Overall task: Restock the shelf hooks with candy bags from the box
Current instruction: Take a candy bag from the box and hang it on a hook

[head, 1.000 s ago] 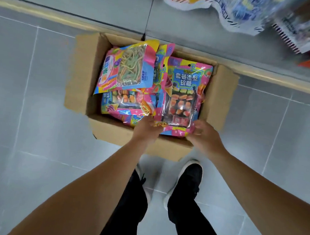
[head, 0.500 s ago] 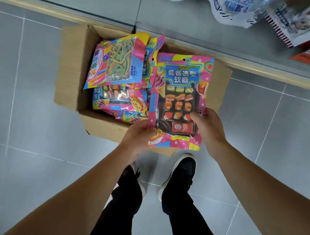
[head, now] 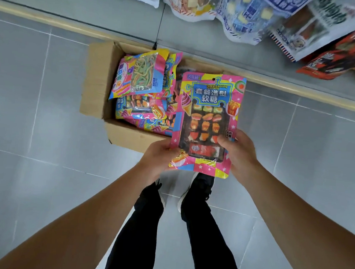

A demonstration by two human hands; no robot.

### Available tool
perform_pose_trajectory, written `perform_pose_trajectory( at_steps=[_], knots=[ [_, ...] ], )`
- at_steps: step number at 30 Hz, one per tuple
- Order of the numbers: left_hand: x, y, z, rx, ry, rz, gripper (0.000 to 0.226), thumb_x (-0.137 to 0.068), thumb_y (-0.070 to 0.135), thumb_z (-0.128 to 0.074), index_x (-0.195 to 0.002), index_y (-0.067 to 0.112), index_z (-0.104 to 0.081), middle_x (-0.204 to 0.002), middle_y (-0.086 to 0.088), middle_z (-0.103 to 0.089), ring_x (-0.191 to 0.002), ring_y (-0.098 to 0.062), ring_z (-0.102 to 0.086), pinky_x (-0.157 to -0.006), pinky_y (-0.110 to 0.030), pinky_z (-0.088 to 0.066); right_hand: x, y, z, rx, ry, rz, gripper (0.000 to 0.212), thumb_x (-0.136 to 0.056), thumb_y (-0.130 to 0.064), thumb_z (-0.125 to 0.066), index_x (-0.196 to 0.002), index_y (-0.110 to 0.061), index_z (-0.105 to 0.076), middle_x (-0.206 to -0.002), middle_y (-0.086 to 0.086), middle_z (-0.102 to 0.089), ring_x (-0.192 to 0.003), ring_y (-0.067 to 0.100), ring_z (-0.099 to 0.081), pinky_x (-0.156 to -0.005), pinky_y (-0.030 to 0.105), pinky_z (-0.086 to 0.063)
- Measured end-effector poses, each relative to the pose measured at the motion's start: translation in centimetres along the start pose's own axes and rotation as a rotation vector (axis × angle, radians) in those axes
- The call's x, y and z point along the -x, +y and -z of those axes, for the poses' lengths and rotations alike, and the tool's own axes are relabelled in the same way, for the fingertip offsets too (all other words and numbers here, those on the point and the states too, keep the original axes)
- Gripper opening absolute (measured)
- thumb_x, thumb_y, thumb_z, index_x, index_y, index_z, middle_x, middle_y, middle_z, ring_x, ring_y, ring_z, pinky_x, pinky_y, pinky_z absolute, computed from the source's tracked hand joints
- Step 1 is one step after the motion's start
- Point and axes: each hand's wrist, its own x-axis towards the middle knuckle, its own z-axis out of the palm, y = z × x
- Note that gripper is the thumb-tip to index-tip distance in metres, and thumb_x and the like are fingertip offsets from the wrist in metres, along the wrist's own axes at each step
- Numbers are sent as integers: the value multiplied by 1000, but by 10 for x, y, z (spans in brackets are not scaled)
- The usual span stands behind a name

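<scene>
both hands [head: 160, 158] hold candy bag [head: 207, 124] above box [head: 96, 80].

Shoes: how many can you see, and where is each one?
2. The left shoe and right shoe stand side by side on the floor, just below the held bag.

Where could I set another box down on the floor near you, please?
The grey tiled floor left of the cardboard box is bare, and so is the patch right of the right hand, below the shelf base. The box itself is crowded with candy bags.
</scene>
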Motion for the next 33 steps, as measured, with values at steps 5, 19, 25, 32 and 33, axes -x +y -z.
perform_pose_trajectory(
  at_steps=[5, 19, 25, 32, 33],
  knots=[
    [76, 24, -8, 6, -55, -8, 17, -93, 7, -54, -97, 9, -70, -112, -21, -68, -106, -35, -67, -90, -48, -56, 78, -34, 20, -34, 38, 50, 21, -86, -8, -70, -102, -21, -68, -95, -1, -77, -88, 24, -75, -88, 54, -57],
    [303, 115, -12, -64, -188, -202, 12, -89, 0, -60, -88, 9, -68, -85, -11, -70, -79, -24, -69, -78, -40, -58, 308, -117, 67, -192, 135, 237, 24, -82, -14, -73, -104, -22, -70, -99, 2, -77, -89, 28, -75, -87, 56, -57],
    [383, 132, -45, -26, -231, -307, 17, -91, 4, -57, -83, 14, -68, -72, -3, -69, -64, -15, -67, -64, -29, -55, 389, -130, 109, -269, 136, 334, 33, -72, -23, -76, -105, -20, -71, -99, 7, -77, -89, 32, -75, -85, 59, -57],
    [466, 141, -118, 44, -297, -525, 12, -94, 11, -60, -93, 6, -71, -83, -11, -74, -67, -21, -70, -68, -32, -56, 478, -119, 187, -326, 112, 503, 27, -87, -1, -66, -112, -12, -69, -103, 13, -76, -93, 37, -73, -86, 60, -56],
    [483, 142, -133, 28, -305, -565, 12, -94, 11, -60, -95, 5, -71, -81, -10, -74, -67, -21, -70, -65, -30, -56, 492, -119, 203, -329, 110, 528, 27, -89, 1, -64, -113, -12, -69, -103, 12, -76, -92, 36, -73, -85, 59, -57]
  ],
)
